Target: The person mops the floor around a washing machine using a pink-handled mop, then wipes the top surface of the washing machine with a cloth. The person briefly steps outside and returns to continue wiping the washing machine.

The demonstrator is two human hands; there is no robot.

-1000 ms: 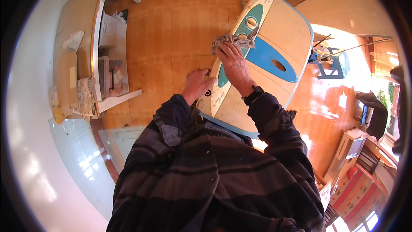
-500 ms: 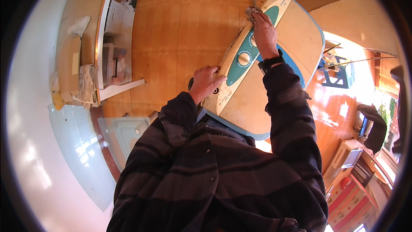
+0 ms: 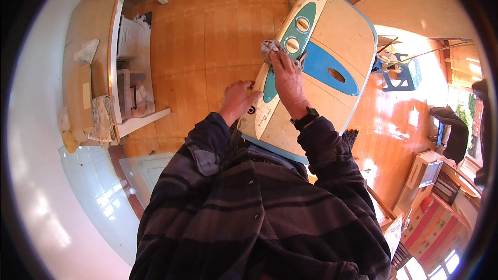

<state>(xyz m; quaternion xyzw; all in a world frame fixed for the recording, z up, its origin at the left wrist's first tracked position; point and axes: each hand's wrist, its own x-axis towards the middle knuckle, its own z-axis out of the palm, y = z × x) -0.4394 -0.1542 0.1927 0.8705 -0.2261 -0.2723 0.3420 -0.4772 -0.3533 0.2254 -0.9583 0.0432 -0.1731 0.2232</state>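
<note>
A cream washing machine (image 3: 340, 26) stands in front of me, with a blue oval lid panel (image 3: 324, 65) and a teal control strip (image 3: 306, 18) carrying round knobs. My right hand (image 3: 289, 80) presses a crumpled grey cloth (image 3: 271, 47) onto this strip, just below the lower knob (image 3: 292, 45). Part of the cloth hangs over the strip's left edge; some is hidden under the fingers. Nearer to me, my left hand (image 3: 238, 101) grips the machine's left edge, its thumb towards the strip's near end and its fingers curled by the rim.
On the left is a table (image 3: 115, 46) with plastic boxes (image 3: 137, 91) beneath and a cloth (image 3: 104, 119) over its edge. A glass sheet (image 3: 93, 176) leans by the wall. At right stand a blue stool (image 3: 402, 78) and a small cabinet (image 3: 420, 176). Wood-pattern flooring (image 3: 181, 46) surrounds the machine.
My right hand has slid the cloth from the far end of the control strip towards me, past the knobs. My left hand stays at the near edge. The view has shifted slightly.
</note>
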